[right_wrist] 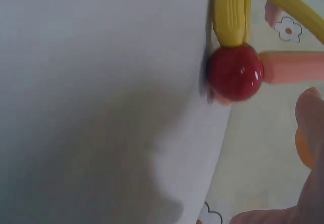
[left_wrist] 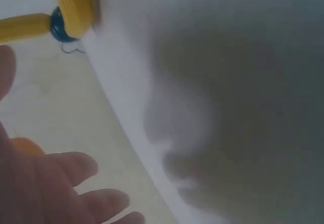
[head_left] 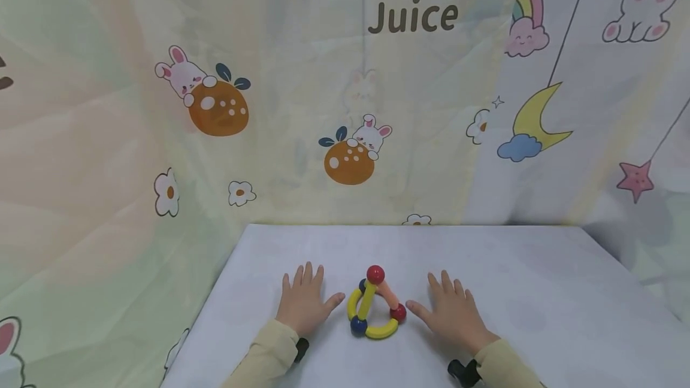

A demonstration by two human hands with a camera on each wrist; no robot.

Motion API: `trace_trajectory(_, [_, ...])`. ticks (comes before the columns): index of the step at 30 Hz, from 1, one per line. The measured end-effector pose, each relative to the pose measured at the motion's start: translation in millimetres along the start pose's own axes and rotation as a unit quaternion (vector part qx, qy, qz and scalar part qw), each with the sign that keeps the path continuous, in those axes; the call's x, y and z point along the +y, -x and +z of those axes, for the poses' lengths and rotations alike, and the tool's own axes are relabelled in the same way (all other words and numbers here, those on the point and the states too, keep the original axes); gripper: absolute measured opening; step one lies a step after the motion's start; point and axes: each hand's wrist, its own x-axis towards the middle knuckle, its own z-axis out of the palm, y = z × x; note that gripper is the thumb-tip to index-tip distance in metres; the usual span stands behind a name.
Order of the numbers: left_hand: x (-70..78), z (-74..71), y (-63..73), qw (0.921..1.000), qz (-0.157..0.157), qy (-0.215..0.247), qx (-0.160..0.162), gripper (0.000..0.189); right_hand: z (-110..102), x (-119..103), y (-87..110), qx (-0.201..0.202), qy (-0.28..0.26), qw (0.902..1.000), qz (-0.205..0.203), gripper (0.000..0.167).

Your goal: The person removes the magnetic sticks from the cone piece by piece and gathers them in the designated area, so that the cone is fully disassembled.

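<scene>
A pyramid-like toy frame of yellow and pink rods joined by glossy red and dark-blue balls stands on the white table between the left hand and right hand, which lie apart, fingers spread. Beyond the hands, a pale cartoon-print cloth reads "Juice" in dark lettering.

Behind a white bench hangs a creased pastel sheet, spanning the head view from side to side. Dark lettering on it reads "Juice". Printed rabbits lean over orange fruits, with white flowers below. Toward the right are a rainbow, a yellow moon with a blue cloud, and a pink star. Soft-edged shadows darken the benchtop.
</scene>
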Motion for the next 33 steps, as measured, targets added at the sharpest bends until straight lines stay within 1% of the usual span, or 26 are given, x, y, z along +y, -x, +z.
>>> trace_trajectory(3, [7.3, 5.8, 12.9, 0.9987, -0.013, 0.036, -0.033, 0.089, 11, -10, 6.8, -0.015, -0.031, 0.9994, -0.006, 0.105])
trace_trajectory(5, [14.3, 8.1, 19.7, 0.9960, -0.022, 0.064, -0.059, 0.091, 16, -18, 11.1, -0.015, -0.055, 0.9983, -0.014, 0.104])
trace_trajectory(7, [21.8, 8.6, 25.0, 0.9922, -0.029, 0.094, -0.076, 0.092, 20, -27, 14.3, -0.008, -0.079, 0.9965, -0.027, 0.100])
trace_trajectory(10, [31.6, 8.8, 30.3, 0.9851, -0.042, 0.141, -0.089, 0.091, 27, -41, 16.5, -0.001, -0.120, 0.9920, -0.037, 0.094])
trace_trajectory(12, [36.7, 8.9, 32.9, 0.9787, -0.047, 0.179, -0.089, 0.088, 31, -49, 17.5, 0.001, -0.148, 0.9884, -0.034, 0.092])
trace_trajectory(15, [42.0, 12.8, 35.6, 0.9704, -0.043, 0.224, -0.080, 0.083, 37, -58, 19.1, 0.004, -0.199, 0.9798, -0.019, 0.088])
trace_trajectory(17, [44.5, 16.8, 36.6, 0.9660, -0.029, 0.247, -0.069, 0.077, 39, -62, 20.4, 0.009, -0.223, 0.9748, -0.012, 0.085])
trace_trajectory(19, [45.9, 22.1, 37.0, 0.9647, -0.016, 0.257, -0.058, 0.072, 41, -65, 21.5, 0.012, -0.241, 0.9705, -0.009, 0.083])
trace_trajectory(21, [46.6, 27.3, 37.4, 0.9637, -0.008, 0.263, -0.047, 0.067, 43, -69, 22.6, 0.013, -0.248, 0.9686, -0.005, 0.081])
trace_trajectory(23, [45.7, 32.6, 37.2, 0.9617, -0.009, 0.271, -0.037, 0.063, 45, -71, 24.3, 0.014, -0.258, 0.9661, 0.000, 0.077])
trace_trajectory(25, [43.6, 36.4, 37.1, 0.9577, -0.012, 0.287, -0.025, 0.060, 48, -72, 25.9, 0.025, -0.267, 0.9633, 0.003, 0.069])
trace_trajectory(27, [41.1, 39.1, 36.2, 0.9488, -0.019, 0.315, -0.008, 0.055, 51, -70, 28.1, 0.047, -0.276, 0.9601, -0.002, 0.058])
trace_trajectory(30, [38.0, 41.1, 34.6, 0.9311, -0.037, 0.362, 0.025, 0.045, 56, -65, 30.1, 0.083, -0.296, 0.9517, -0.011, 0.039])
trace_trajectory(32, [36.8, 42.4, 33.0, 0.9176, -0.048, 0.392, 0.047, 0.037, 57, -63, 30.4, 0.095, -0.308, 0.9465, -0.016, 0.026])
trace_trajectory(33, [36.5, 42.9, 32.5, 0.9121, -0.054, 0.402, 0.057, 0.034, 57, -63, 30.5, 0.095, -0.315, 0.9443, -0.015, 0.021])
